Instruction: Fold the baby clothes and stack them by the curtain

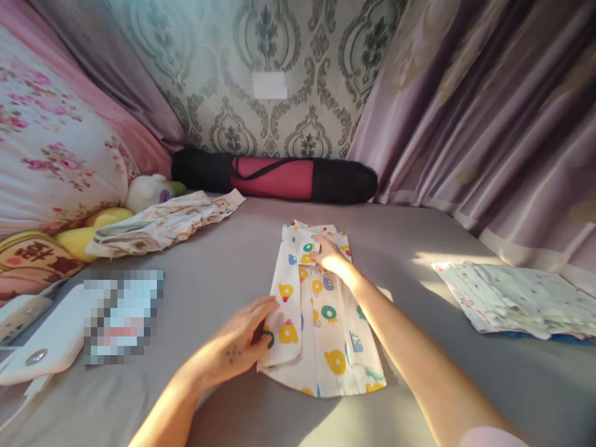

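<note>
A small white garment [328, 335] printed with yellow, green and blue figures lies on the grey sheet, its sides folded inward over the middle. My left hand [237, 335] touches its lower left edge, thumb and fingers closed around the fabric there. Near the top of the garment, my right hand [328, 254] has its fingers on the cloth, with a bit of fabric at the fingertips.
Folded pale cloths [526, 298] lie at the right. Patterned clothes [167, 223], plush toys [149, 191], a blurred flat item [125, 316] and a white device [56, 335] are at the left. A black and red bag [279, 178] lies along the wall.
</note>
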Available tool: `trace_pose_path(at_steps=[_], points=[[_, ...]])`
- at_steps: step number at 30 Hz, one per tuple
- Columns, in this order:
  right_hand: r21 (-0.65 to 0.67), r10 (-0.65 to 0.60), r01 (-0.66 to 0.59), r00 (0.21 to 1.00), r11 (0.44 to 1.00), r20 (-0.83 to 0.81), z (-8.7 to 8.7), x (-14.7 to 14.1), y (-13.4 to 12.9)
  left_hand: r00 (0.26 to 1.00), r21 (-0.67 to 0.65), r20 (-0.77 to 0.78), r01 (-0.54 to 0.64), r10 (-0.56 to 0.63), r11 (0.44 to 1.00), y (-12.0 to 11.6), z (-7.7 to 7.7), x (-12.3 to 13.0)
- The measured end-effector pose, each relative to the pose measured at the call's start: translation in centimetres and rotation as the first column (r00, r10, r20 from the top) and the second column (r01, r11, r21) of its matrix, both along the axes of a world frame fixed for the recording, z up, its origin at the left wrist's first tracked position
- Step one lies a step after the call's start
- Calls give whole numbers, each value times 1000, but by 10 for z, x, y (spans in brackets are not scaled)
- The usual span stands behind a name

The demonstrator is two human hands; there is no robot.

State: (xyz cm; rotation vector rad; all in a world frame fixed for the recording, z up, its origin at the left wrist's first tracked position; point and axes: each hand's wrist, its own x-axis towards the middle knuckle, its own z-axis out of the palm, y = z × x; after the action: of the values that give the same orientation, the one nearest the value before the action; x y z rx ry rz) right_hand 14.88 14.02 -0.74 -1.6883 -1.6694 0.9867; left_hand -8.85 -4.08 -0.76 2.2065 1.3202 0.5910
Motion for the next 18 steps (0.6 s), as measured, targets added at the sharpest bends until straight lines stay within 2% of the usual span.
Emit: trace_pose_path(at_steps=[3,5,6,8,10,11,14,18], points=[[-64,7,-10,999,998,-53,-3,7,0,985,-139,45,-162,169,977,2,17,-7],[-85,-7,-3,994,996,-112,-2,8,-2,966,-159,67,-237,250,958,2,25,-6],[-97,-10,-3,991,995,-133,-1,7,-3,970,-163,74,-217,231,963,2,29,-4],[-122,-15,-2,990,993,-141,1,6,-5,993,-194,74,-73,89,978,-1,35,4],[-129,-31,16,993,991,-115,1,4,-6,997,-240,50,68,-58,968,-5,38,12],[-116,-42,31,995,993,-90,0,3,-5,995,-256,30,100,-95,961,-7,39,15],[22,-31,30,999,999,30,-5,4,-2,993,-274,-28,103,-115,956,-10,38,18],[199,21,-74,966,977,258,-10,9,-3,990,-241,-54,113,-129,964,-11,35,17]])
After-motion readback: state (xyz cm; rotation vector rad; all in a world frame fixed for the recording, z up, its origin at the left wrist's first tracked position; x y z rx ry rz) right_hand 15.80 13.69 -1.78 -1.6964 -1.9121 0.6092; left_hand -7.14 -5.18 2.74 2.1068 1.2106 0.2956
